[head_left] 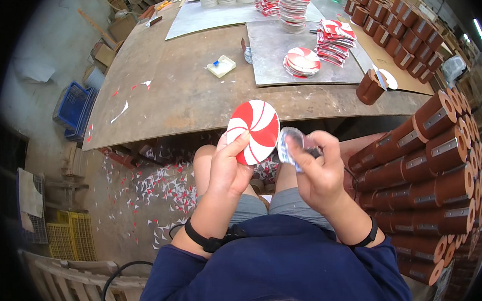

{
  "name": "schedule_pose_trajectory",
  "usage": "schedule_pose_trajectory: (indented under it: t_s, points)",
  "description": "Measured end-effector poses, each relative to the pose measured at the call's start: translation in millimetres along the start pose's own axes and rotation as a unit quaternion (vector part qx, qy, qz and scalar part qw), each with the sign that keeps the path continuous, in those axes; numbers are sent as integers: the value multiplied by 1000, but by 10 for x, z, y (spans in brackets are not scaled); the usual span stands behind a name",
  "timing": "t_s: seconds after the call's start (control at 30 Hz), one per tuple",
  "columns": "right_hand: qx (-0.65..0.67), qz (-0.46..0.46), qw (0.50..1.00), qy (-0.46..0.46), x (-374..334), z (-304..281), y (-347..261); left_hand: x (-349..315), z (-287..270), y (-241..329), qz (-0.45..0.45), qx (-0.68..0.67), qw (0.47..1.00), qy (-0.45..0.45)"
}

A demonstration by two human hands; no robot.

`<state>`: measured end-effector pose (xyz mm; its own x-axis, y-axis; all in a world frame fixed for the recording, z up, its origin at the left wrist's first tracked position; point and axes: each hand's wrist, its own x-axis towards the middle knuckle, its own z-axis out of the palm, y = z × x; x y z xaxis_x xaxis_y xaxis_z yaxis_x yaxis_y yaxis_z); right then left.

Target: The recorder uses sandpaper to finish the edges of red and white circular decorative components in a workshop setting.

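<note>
My left hand (230,165) grips a round red-and-white swirl disc (262,128) by its lower left, thumb flat on the patterned face. The disc is tilted up in front of the table's near edge, above my lap. Close to the disc's right edge, my right hand (321,173) is closed on a small greyish, partly see-through rounded piece (289,139); motion blur hides its kind. Beyond, on a grey board (271,66), sit a low pile of similar discs (302,62) and a stack of untrimmed swirl-printed pieces (335,42).
Taller disc stacks (294,9) stand farther back. A small pale tray (221,66) rests on the wooden table (182,99). Brown cylinders (412,159) are piled close to my right. Paper scraps (160,188) litter the floor at left, near blue crates (75,108).
</note>
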<state>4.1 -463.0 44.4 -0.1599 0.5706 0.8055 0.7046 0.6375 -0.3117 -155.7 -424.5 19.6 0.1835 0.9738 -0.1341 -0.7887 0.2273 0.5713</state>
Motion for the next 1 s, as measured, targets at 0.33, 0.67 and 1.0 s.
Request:
schedule_pose_trajectory:
  t_s: [0.33,0.67,1.0]
  points:
    - [21,68,996,-56,-402,139,371,-10,-41,64,-11,-4,1000,-10]
    - [45,1,999,-13,-270,81,390,22,-44,121,-65,7,995,-70]
    - [51,46,996,-49,-219,45,377,-17,-22,220,-7,90,994,-56]
